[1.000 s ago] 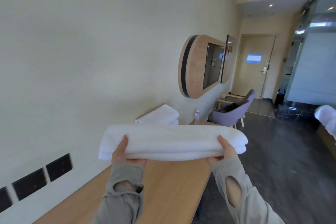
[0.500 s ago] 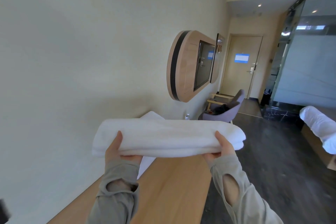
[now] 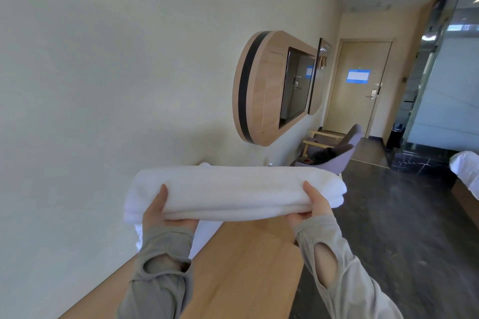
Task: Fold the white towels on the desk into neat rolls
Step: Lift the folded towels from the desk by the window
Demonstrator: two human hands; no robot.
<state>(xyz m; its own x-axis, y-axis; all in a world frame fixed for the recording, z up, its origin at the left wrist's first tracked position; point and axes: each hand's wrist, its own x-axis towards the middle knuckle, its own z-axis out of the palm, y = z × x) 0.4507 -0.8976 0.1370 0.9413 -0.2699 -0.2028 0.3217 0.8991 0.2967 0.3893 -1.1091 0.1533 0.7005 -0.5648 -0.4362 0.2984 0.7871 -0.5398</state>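
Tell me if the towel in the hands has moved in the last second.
Yes. The held towel has moved forward along the desk, toward the towel pile by the wall, which it now mostly covers.

A single head-worn camera looks forward along the desk [image 3: 241,267], tilted so the room leans. The towel [image 3: 233,189] above the desk's near end sits close to the lens; the door [image 3: 357,90] lies well beyond its far end.

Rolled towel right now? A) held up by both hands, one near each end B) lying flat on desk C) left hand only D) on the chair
A: left hand and right hand each grip the rolled towel near an end, above the desk.
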